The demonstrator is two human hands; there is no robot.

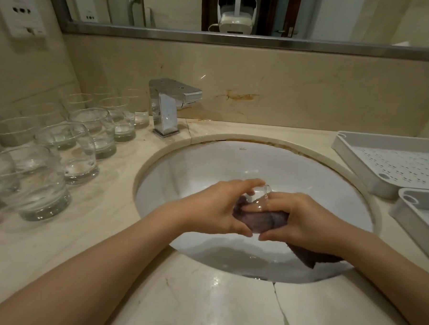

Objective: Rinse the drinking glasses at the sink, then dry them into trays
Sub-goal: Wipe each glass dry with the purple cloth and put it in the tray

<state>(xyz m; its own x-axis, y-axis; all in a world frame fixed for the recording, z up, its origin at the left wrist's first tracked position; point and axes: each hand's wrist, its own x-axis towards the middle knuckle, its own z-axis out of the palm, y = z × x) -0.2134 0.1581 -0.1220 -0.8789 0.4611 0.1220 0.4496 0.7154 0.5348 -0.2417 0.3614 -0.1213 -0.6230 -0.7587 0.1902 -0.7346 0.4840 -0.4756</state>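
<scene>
Beige marble walls rise behind a cracked marble counter (201, 298), with a steel-framed mirror (240, 38) above and a socket panel (22, 8) at left

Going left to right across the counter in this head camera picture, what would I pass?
Cluster of drinking glasses → faucet → sink, above which the left hand and right hand hold a glass and a purple cloth → two white trays.

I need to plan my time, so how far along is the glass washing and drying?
Early on. Done: nothing, the trays hold no glasses. In hand: one glass over the sink, wiped with a purple cloth by the left hand and right hand. Left: the cluster of glasses beside the faucet.
</scene>
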